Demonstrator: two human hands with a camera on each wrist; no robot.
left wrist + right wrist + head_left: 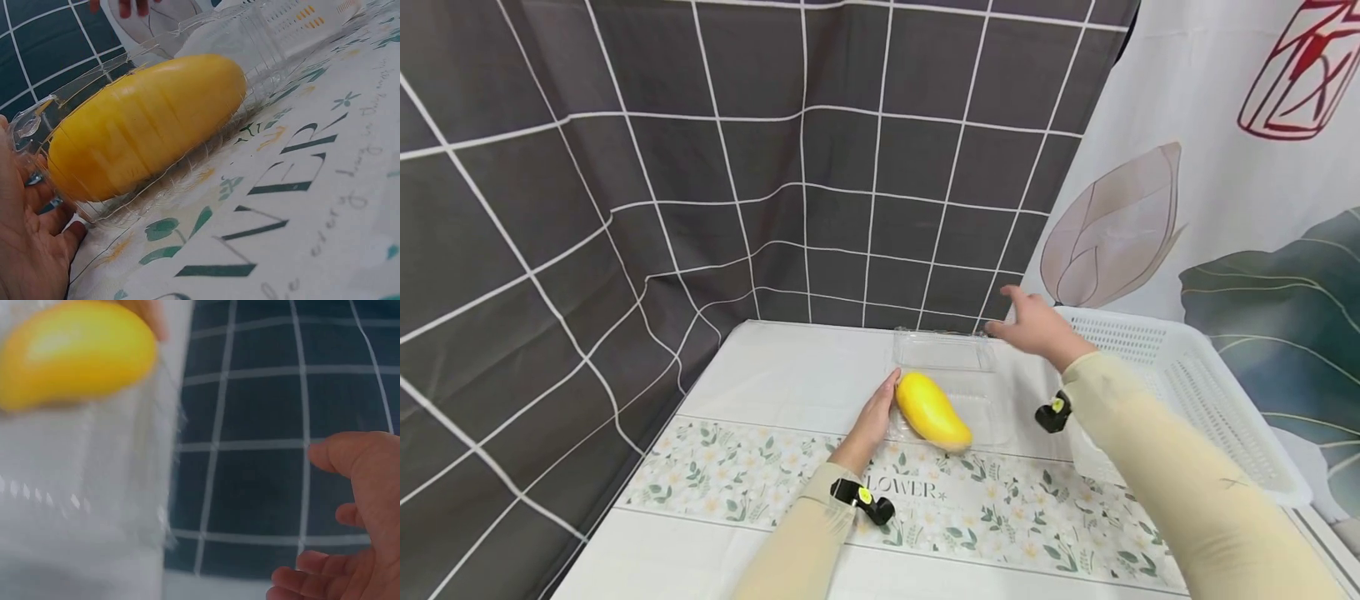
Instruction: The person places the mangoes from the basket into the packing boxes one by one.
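A yellow mango (932, 411) lies in a clear plastic clamshell box (988, 417) on the table. The box's lid (943, 350) stands folded back on the far side. Against the left wall of the box rests my left hand (871, 421), its fingers stretched along the side, close by the mango. In the left wrist view, the mango (150, 125) shows through the ribbed plastic wall, with the left hand (37, 231) at the box's end. My right hand (1036, 327) is raised beyond the box to the right, thumb and fingers spread, holding nothing.
A white perforated basket (1210, 392) stands on the right, partly behind the right sleeve. A floral band with lettering (910, 492) crosses the white table covering (805, 367). Dark grid-patterned cloth (842, 225) hangs at the back and left.
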